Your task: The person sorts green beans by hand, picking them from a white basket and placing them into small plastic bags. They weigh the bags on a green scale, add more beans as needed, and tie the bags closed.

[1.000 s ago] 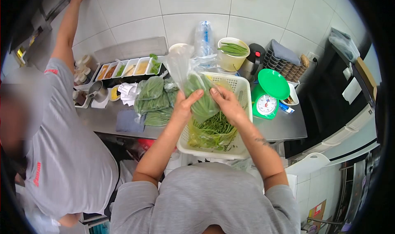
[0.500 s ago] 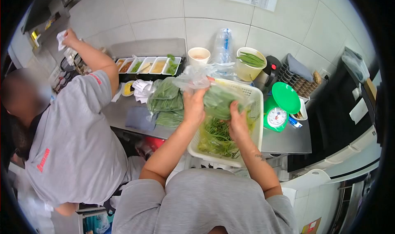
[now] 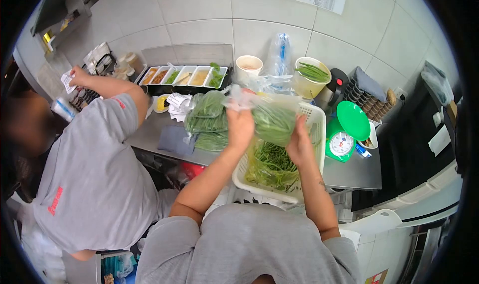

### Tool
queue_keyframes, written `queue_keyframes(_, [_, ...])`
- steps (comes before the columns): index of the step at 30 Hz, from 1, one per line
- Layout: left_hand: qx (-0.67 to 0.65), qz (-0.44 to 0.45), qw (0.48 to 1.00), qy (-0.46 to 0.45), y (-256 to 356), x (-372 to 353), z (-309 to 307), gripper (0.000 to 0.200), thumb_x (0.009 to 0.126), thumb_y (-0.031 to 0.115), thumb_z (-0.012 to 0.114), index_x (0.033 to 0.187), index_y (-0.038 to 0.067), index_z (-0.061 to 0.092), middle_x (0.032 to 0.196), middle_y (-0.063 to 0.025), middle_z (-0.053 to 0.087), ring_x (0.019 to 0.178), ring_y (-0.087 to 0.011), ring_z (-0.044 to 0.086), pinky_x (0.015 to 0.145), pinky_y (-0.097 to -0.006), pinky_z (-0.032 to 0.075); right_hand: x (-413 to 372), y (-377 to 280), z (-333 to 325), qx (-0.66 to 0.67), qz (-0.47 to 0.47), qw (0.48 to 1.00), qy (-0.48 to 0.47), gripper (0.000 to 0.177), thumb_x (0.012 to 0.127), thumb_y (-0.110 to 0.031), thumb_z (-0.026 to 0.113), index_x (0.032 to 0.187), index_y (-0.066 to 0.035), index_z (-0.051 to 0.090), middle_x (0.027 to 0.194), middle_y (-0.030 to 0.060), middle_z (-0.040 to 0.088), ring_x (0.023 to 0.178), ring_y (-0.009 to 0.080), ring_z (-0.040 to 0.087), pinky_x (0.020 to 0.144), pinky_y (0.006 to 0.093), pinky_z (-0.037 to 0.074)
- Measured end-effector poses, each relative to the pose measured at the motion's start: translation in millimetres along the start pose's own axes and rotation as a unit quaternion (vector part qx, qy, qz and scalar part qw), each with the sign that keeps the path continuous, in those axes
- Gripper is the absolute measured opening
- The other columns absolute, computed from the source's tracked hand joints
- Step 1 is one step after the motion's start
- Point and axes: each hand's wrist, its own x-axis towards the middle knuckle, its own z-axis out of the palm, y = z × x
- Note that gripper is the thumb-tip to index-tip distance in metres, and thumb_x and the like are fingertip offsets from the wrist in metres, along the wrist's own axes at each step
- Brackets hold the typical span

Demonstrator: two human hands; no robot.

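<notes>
- Left hand (image 3: 240, 127) grips clear bag of greens (image 3: 273, 121) by its bunched neck, probably keeping contents in.
- Right hand (image 3: 300, 143) cups bag's right side, apparently steadying it; can't tell if gripping.
- Bag is above white basket (image 3: 264, 194), likely catching strays.
- Steel counter (image 3: 363, 173), tiled wall (image 3: 199, 4) behind; green scale (image 3: 341, 145) right of basket.

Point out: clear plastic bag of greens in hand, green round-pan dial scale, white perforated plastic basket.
Clear plastic bag of greens (image 3: 273, 123): head view, middle of its filled part.
Green dial scale (image 3: 355, 120): head view, round top pan.
White perforated plastic basket (image 3: 318, 128): head view, right wall.
</notes>
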Motion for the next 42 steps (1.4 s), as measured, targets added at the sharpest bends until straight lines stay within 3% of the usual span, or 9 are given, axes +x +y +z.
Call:
queue_keyframes(3, [-0.05,-0.051,0.997,0.032,-8.5,11.7,-7.9,0.015,0.092,0.01,0.046,0.097,0.002,0.057,0.091,-0.005,0.058,0.086,-0.015,0.052,0.08,-0.0285,0.042,-14.5,13.1,1.2,-0.074,-0.038,0.994,-0.069,0.063,0.079,-0.008,0.066,0.135,-0.005,0.036,0.126,0.0063,0.05,0.117,0.0211,0.047,0.1,0.0365,0.035])
queue_keyframes(12, [-0.007,-0.008,0.997,-0.074,10.2,-11.9,1.5,0.015,0.093,0.015,0.048,0.087,0.004,0.054,0.086,-0.0039,0.055,0.083,-0.0119,0.05,0.076,-0.0266,0.04,-2.5,8.6,-6.1,0.013,0.012,0.995,0.098,0.057,0.084,-0.019,0.063,0.134,-0.01,0.037,0.122,0.0041,0.052,0.11,0.0183,0.05,0.092,0.034,0.04])
queue_keyframes(18, [-0.007,0.009,0.996,-0.084,26.7,9.2,3.0,0.012,0.094,0.012,0.046,0.087,0.003,0.052,0.083,-0.0025,0.054,0.079,-0.0111,0.05,0.072,-0.0252,0.04,-8.6,7.2,-15.8,-0.092,0.062,0.993,-0.037,0.087,0.079,-0.032,0.071,0.142,-0.005,0.018,0.131,0.0155,0.041,0.12,0.0261,0.04,0.1,0.0371,0.033])
queue_keyframes(20, [0.025,0.008,0.993,-0.117,16.8,9.0,2.8,0.013,0.094,0.013,0.046,0.088,0.003,0.052,0.082,-0.0021,0.054,0.078,-0.011,0.05,0.072,-0.0254,0.041,-5.5,2.0,-19.8,-0.43,-0.15,0.887,-0.08,0.103,0.071,-0.036,0.076,0.144,-0.006,0.01,0.133,0.0182,0.038,0.122,0.0281,0.036,0.1,0.0378,0.033])
queue_keyframes(22, [0.041,0.0,0.988,-0.147,4.8,4.8,4.3,0.012,0.091,0.008,0.045,0.094,0.001,0.054,0.087,-0.0047,0.057,0.082,-0.0134,0.052,0.075,-0.027,0.042,-5.4,-3.0,-9.4,-0.585,-0.248,0.765,-0.1,0.109,0.065,-0.037,0.081,0.144,-0.005,0.011,0.132,0.0194,0.039,0.122,0.0283,0.037,0.1,0.0378,0.034])
queue_keyframes(24, [0.043,-0.012,0.983,-0.175,5.5,0.1,8.8,0.028,0.084,0.0,0.043,0.107,-0.002,0.058,0.096,-0.0104,0.063,0.091,-0.0183,0.058,0.081,-0.03,0.044,-5.6,-4.5,6.8,-0.608,-0.246,0.747,-0.103,0.108,0.059,-0.034,0.084,0.141,-0.003,0.021,0.129,0.0191,0.044,0.119,0.0268,0.042,0.098,0.037,0.037])
queue_keyframes(30, [0.107,0.048,0.981,-0.155,27.4,6.9,14.0,0.029,0.098,0.025,0.041,0.082,0.004,0.052,0.078,-0.002,0.052,0.075,-0.0104,0.047,0.069,-0.0256,0.039,5.7,17.3,-7.6,-0.385,-0.127,0.906,-0.121,0.066,0.065,-0.024,0.08,0.118,0.0,0.051,0.108,0.0142,0.06,0.097,0.0234,0.059,0.089,0.0324,0.044])
queue_keyframes(36, [0.066,-0.011,0.99,-0.122,8.8,-14.7,12.0,0.022,0.094,0.017,0.048,0.081,0.0,0.05,0.07,-0.0074,0.049,0.067,-0.0174,0.047,0.064,-0.0313,0.04,5.5,0.6,-21.4,-0.654,-0.26,0.7,-0.119,0.074,0.062,-0.03,0.081,0.12,0.0,0.048,0.111,0.016,0.056,0.107,0.0288,0.053,0.091,0.0363,0.041])
queue_keyframes(42, [0.174,-0.095,0.972,-0.126,-59.5,-36.6,-20.2,0.02,0.091,0.019,0.055,0.083,0.001,0.051,0.072,-0.0106,0.051,0.067,-0.0193,0.048,0.063,-0.0321,0.04,-0.2,22.8,-55.0,-0.762,-0.066,0.612,-0.201,0.102,0.054,-0.05,0.081,0.131,-0.003,0.034,0.124,0.0196,0.047,0.117,0.0375,0.043,0.098,0.0444,0.033])
